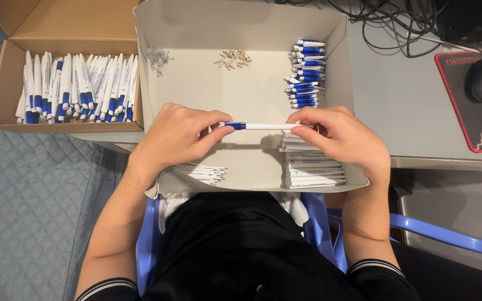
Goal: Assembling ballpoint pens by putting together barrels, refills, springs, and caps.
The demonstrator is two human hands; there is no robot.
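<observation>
Both hands pinch one pen point(263, 126) level over the tray point(241, 83): left hand point(177, 136) on blue end, right hand point(338, 136) on white end.

A slim white pen point(263, 126) with a blue end; lying level, crosswise; held above the tray at both ends.

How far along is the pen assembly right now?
Done: a brown box full of finished pens. In hand: the left hand and right hand hold one pen by its ends. Left: white barrels, blue caps, springs and small tips in the tray.
</observation>
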